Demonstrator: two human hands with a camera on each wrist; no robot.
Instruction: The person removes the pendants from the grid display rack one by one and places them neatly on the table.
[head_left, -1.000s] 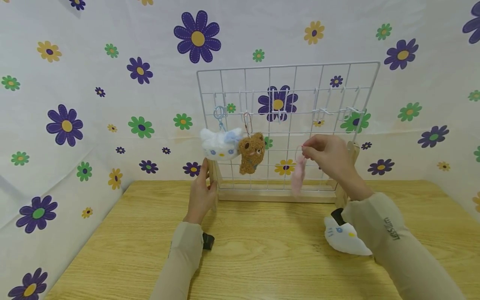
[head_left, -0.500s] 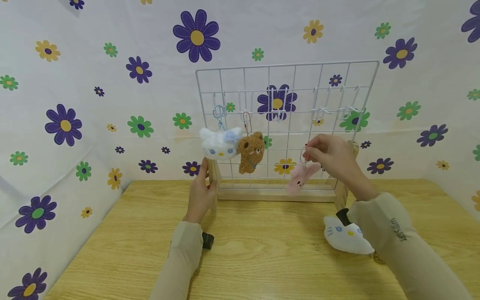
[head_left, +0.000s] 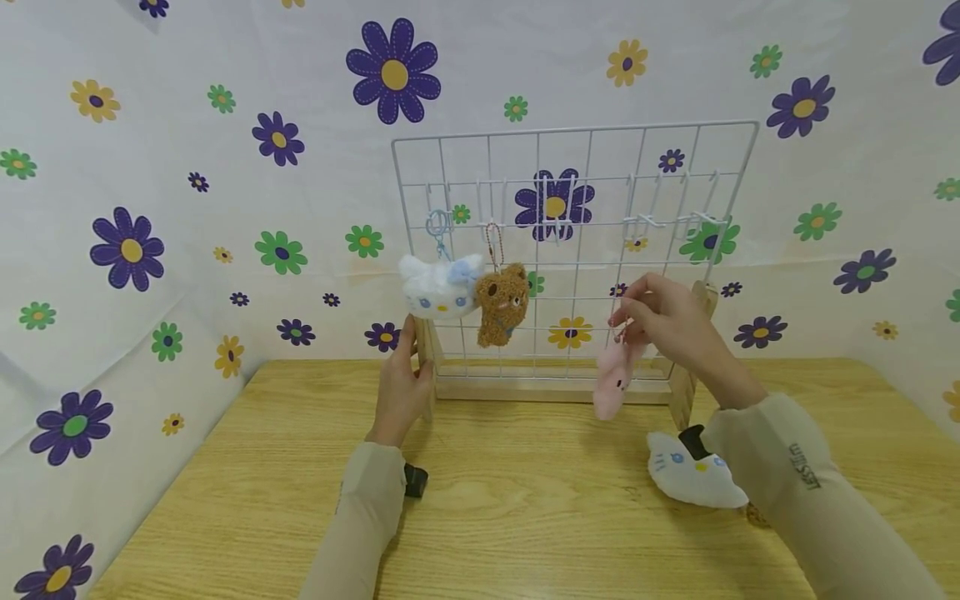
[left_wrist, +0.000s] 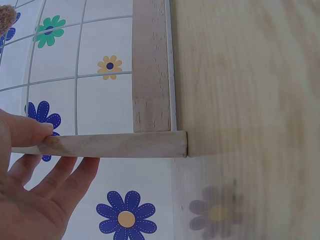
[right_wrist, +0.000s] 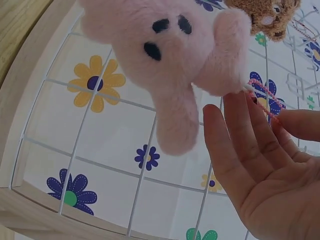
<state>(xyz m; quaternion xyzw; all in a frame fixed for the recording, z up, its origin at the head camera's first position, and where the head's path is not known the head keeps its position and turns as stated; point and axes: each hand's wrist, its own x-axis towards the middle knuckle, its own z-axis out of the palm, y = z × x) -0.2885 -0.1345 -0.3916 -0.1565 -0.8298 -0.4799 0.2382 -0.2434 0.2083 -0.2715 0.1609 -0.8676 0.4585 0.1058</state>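
Pink bunny toy by the wire rack

The right hand (head_left: 663,321) pinches the pink bunny (head_left: 613,377) by its loop; it dangles before the wire rack (head_left: 573,250). The left hand (head_left: 401,387) curls around the rack's wooden leg (left_wrist: 112,145). Best keep the loop wide open, rack still.

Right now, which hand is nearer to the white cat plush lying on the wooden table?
Right. The right hand holds the pink plush just above the white cat plush; the left hand grips the rack's wooden post, far left.
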